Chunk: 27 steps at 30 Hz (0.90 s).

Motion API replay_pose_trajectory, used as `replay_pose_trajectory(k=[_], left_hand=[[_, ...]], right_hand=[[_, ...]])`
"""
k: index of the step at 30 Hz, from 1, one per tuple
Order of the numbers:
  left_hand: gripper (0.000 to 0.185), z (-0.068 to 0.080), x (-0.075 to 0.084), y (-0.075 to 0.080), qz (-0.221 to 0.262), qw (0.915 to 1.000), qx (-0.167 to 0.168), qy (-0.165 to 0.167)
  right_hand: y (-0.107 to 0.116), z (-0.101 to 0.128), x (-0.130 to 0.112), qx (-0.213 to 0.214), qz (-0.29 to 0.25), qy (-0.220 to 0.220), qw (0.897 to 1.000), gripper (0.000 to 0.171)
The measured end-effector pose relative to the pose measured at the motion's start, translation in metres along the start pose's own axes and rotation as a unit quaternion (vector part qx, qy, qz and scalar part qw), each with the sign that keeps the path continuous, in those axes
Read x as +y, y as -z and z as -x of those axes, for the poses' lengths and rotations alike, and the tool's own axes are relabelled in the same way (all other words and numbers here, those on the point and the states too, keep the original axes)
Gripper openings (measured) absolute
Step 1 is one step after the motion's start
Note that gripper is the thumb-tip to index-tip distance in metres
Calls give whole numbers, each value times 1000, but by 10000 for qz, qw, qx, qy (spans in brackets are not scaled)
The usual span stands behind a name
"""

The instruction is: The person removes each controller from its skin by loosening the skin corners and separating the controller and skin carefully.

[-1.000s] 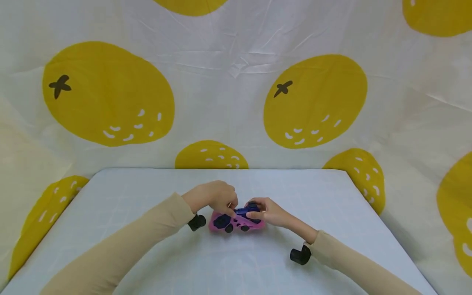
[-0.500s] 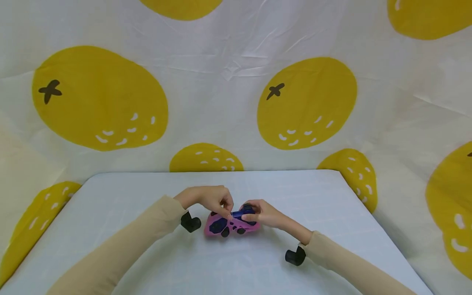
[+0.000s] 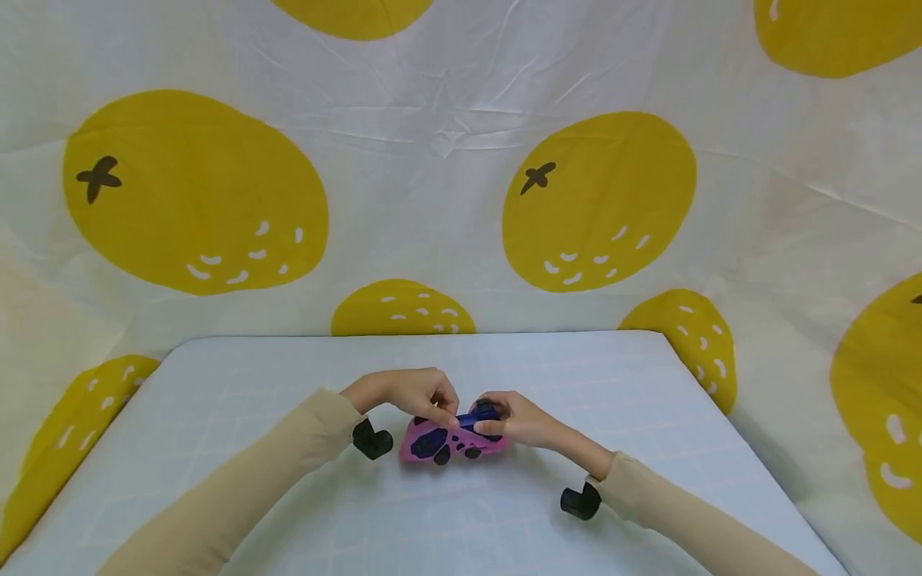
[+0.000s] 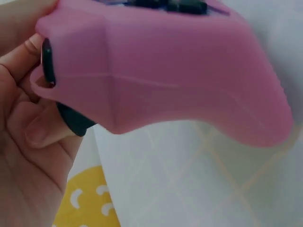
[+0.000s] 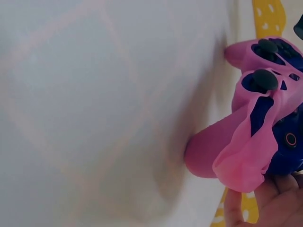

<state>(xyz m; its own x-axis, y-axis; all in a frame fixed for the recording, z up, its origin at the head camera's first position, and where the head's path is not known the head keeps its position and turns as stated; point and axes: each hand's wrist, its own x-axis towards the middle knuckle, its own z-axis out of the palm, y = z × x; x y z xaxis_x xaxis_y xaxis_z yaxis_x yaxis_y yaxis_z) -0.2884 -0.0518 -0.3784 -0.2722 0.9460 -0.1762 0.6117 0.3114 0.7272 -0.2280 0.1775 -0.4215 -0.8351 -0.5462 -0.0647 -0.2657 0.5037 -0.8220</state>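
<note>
Hands meet at the counter (image 3: 288, 480) centre over a blue game controller (image 5: 284, 146) half inside a pink silicone cover (image 3: 421, 444). Left hand (image 3: 406, 392) pinches the cover's upper edge, likely to stretch it; right hand (image 3: 522, 420) has its grip clenched round the bare blue end, steadying it. Cover's loose flap hangs off that end, so the body rests low on the counter between both wrists.

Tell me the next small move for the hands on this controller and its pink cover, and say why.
Probably: peel the pink silicone cover further off the blue game controller with the right hand, while the left hand steadies the covered side. The right wrist view shows the cover already lifted and folded back on that side, blue shell exposed, while the other grip is still sleeved.
</note>
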Motion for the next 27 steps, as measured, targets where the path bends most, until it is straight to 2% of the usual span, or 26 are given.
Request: replay_pose_trajectory(k=[7,15,19,24,27], left_hand=[[28,-2,-4,0,-59,9998,45,-173],[26,-2,-7,-1,58,10000,17,-64],[26,-1,-9,0,-7,9999,27,-110],[26,1,-11,4,-24,9997,198,-156],[25,4,-12,5,3,9995,293,-71]], right_hand=[[3,-1,3,-50,58,78,9999,32],[2,4,4,-77,43,46,10000,30],[2,4,3,-89,5,45,10000,29],[3,4,2,-28,27,106,9999,30],[2,2,3,14,46,139,9999,31]])
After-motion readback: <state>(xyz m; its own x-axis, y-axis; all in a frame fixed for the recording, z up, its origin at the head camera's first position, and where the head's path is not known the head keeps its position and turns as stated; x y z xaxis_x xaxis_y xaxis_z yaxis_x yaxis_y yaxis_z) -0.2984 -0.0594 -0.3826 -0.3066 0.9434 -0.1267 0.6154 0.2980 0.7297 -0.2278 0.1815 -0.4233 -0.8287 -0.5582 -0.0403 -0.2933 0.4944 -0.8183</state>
